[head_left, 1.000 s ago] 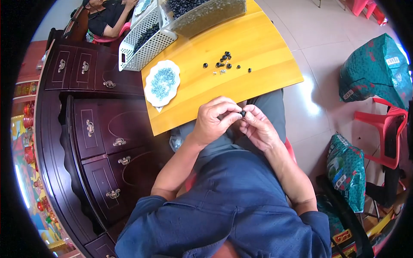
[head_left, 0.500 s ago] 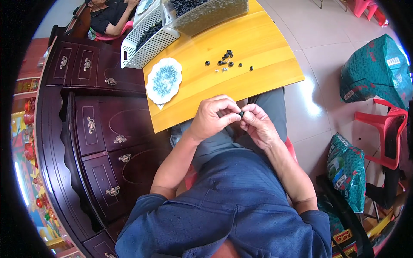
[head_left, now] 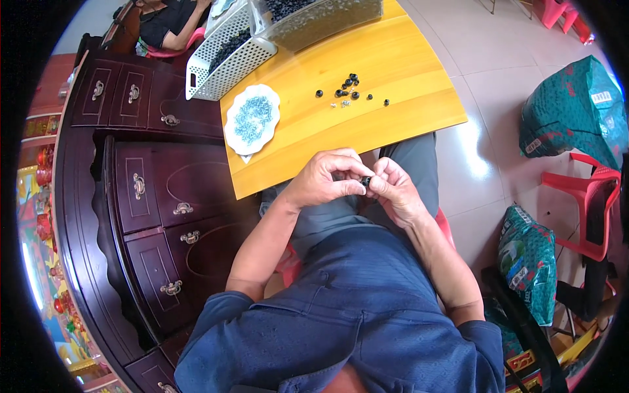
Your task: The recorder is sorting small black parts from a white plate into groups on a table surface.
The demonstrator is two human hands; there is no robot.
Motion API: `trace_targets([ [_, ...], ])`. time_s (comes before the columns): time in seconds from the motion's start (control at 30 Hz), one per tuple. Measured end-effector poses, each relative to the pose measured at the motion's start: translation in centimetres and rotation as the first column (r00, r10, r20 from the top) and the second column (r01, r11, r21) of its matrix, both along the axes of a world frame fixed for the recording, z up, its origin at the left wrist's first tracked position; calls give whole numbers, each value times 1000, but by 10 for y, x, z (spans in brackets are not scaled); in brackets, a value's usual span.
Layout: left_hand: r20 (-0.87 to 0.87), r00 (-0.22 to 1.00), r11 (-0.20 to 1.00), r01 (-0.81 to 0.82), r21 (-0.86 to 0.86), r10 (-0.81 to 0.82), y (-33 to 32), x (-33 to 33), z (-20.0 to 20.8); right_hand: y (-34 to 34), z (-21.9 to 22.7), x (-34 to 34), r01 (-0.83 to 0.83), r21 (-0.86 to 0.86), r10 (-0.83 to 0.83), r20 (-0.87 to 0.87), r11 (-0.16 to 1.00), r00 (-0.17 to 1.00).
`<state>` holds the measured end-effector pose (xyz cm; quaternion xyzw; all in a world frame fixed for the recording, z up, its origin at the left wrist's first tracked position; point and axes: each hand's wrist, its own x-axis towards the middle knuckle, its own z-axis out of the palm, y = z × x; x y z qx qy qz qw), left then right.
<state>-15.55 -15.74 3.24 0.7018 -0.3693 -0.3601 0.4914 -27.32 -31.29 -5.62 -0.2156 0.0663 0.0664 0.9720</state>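
Note:
Above my lap, just off the table's near edge, both hands meet at a small black round piece (head_left: pixel 365 181). Thumb and index finger of my left hand (head_left: pixel 322 178) pinch it from the left. My right hand (head_left: pixel 396 190) grips it from the other side with thumb and fingertips; the fingers partly cover it, so its exact kind is not plain. Farther off on the yellow table (head_left: pixel 406 72) lie several similar black pieces (head_left: pixel 347 83) in a loose group. Beside them are a few tiny clear bits (head_left: pixel 345 103).
A scalloped white plate (head_left: pixel 272 129) with small bluish clear pieces stands at the table's left. Behind it are a white perforated basket (head_left: pixel 229 69) and a clear bin (head_left: pixel 321 33) of black pieces. Dark drawers (head_left: pixel 170 190) flank my left; teal bags (head_left: pixel 570 111) and a red stool (head_left: pixel 583 196) stand right.
My fingers have shifted slightly around the black piece, and more of it shows between the fingertips. The view has moved a little; the pieces on the table lie as before.

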Motion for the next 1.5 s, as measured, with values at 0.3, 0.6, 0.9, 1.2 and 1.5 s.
trace_targets([
  [0.3, 3, 999, 997, -46, -57, 46, 4, -10, -16, 8, -4, -2, 56, -45, -57, -28, 997, 998],
  [0.6, 113, 991, 985, -56, -161, 75, 8, -12, -20, 7, 1, -1, 12, -84, -13, -8, 996, 1000],
  [0.9, 165, 983, 996, -66, -61, 75, 21, -15, -18, 10, 7, 1, -76, -142, 67, -63, 987, 996],
  [1.2, 71, 978, 967, -179, -181, 194, 31, -18, -23, 13, -2, 2, -220, -186, 206, -91, 958, 974],
  [1.5, 320, 930, 961, -98, -259, 182, 42, -13, -10, 32, 23, 4, -172, -257, 157, -77, 951, 985],
])
